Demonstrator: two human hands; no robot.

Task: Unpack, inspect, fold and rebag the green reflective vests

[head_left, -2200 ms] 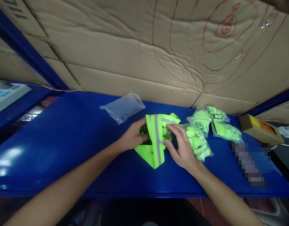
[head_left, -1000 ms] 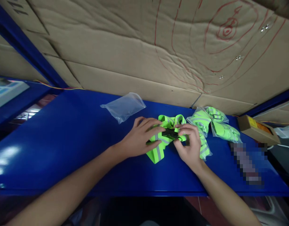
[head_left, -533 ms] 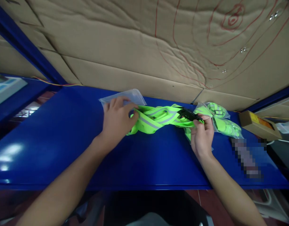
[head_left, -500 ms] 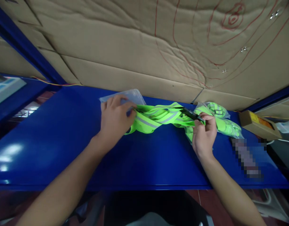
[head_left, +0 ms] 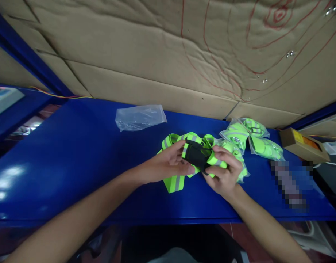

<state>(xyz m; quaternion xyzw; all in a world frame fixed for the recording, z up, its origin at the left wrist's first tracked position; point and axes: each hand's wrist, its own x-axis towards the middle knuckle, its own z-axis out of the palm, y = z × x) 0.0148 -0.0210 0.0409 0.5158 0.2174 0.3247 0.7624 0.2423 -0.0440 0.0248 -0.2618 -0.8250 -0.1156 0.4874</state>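
Note:
A neon-green reflective strap (head_left: 174, 183) with a grey stripe lies in loose loops on the blue table, its black plastic buckle (head_left: 195, 156) raised between both hands. My left hand (head_left: 169, 164) grips the buckle's left end, thumb below and fingers above. At the other end, my right hand (head_left: 225, 171) pinches the buckle and the green webbing beside it. Whether the buckle's halves are fully clipped together I cannot tell. Just past my right hand sit clear bags of similar green straps (head_left: 236, 133), partly hidden by it.
An unfilled clear plastic bag (head_left: 140, 117) lies flat at the back of the blue table (head_left: 74, 168). On the right are another bagged strap (head_left: 266, 148), a small cardboard box (head_left: 304, 146) and a blurred-out object (head_left: 289, 184). A cardboard wall (head_left: 146, 65) rises behind.
My left hand has come off the strap's left part and moved right to the buckle. The stretched strap has gathered into loops, and my right hand has shifted slightly left and down.

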